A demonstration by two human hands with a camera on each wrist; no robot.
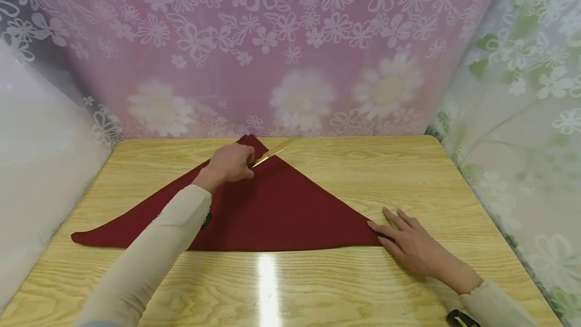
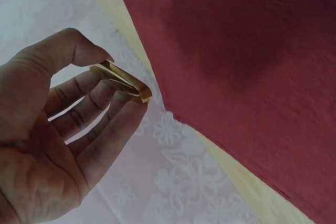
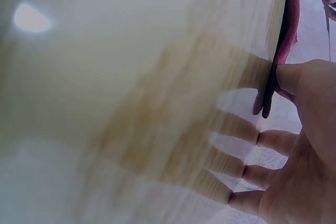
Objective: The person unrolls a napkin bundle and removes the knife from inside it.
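A dark red cloth napkin [image 1: 272, 211], folded into a wide triangle, lies on the table with its peak toward the far edge. My left hand [image 1: 231, 162] is over the cloth near that peak. Between thumb and fingertips it pinches a long, thin, shiny gold metal piece [image 1: 264, 159], whose blade-like end points far right. In the left wrist view, the gold piece [image 2: 126, 83] shows nearly end-on, beside the red cloth [image 2: 236, 66]. My right hand [image 1: 415, 246] rests at the cloth's right corner, index finger and thumb on it, the other fingers spread straight on the tabletop.
The light wood table [image 1: 345, 286] reflects a bright strip of light near its front. A pink flowered curtain [image 1: 272, 64] hangs behind its far edge, with pale flowered sheets [image 1: 522, 130] at both sides. A black wrist device [image 1: 462, 318] shows at the right sleeve.
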